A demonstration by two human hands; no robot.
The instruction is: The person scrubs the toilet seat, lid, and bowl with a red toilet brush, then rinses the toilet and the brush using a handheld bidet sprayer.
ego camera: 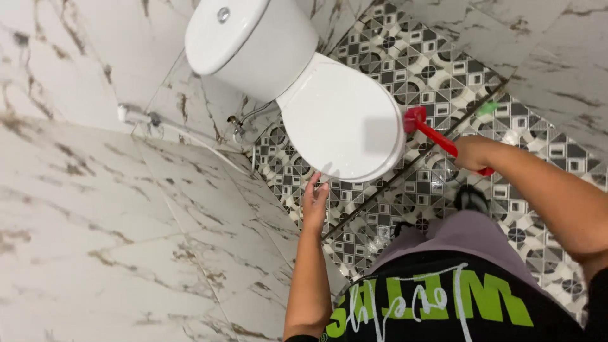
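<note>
Nearest the camera, the left hand [315, 204] reaches up with its grip spread, fingertips just below the closed toilet lid [340, 120]; right of that lid, the right hand [474, 154] clamps a red brush [432, 132], its head pressed against the lid's rim as if scrubbing

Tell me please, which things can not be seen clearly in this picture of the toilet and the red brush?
Head view only:
- Inside of the toilet bowl: hidden by the closed white lid.
- Head of the red brush: partly behind the lid's rim, bristles not visible.
- Brush handle's end: covered by the right hand.
- Left hand: whether its fingertips touch the lid's edge is unclear.
- Small green thing on the floor: too small to identify.
</note>
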